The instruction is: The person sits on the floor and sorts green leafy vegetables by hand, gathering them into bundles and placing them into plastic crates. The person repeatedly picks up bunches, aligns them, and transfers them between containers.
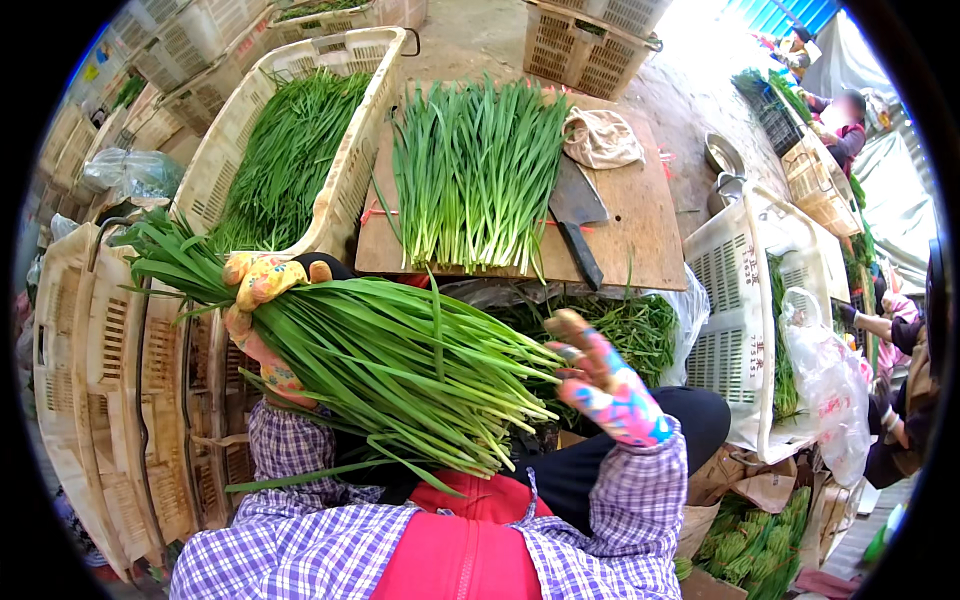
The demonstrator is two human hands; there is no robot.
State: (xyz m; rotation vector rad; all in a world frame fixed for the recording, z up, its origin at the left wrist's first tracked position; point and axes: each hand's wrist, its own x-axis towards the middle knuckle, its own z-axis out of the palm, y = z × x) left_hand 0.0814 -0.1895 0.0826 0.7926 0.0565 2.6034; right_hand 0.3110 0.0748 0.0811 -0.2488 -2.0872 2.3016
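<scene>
My left hand (271, 300), in a patterned glove, grips a big bunch of garlic chives (375, 337) near its leafy end. The bunch lies slantwise across my lap, its pale stem ends to the right. By those ends is my right hand (611, 382) in a colourful glove, slightly blurred, its fingers apart and partly bent. Whether a fingertip touches a stem is hard to tell. Ahead, a wooden board (637, 217) bears a row of garlic chives (476, 172) with leaves pointing away. Beside the row rest a cleaver (577, 202) with a black handle and a crumpled cloth (602, 139).
A plastic crate (337, 195) of chives stands at the left of the board. Empty-looking crates (112, 375) are stacked by my left side. Loose trimmings (637, 330) lie below the board. To the right are a white crate (724, 322) and tied bundles (757, 540); people work beyond.
</scene>
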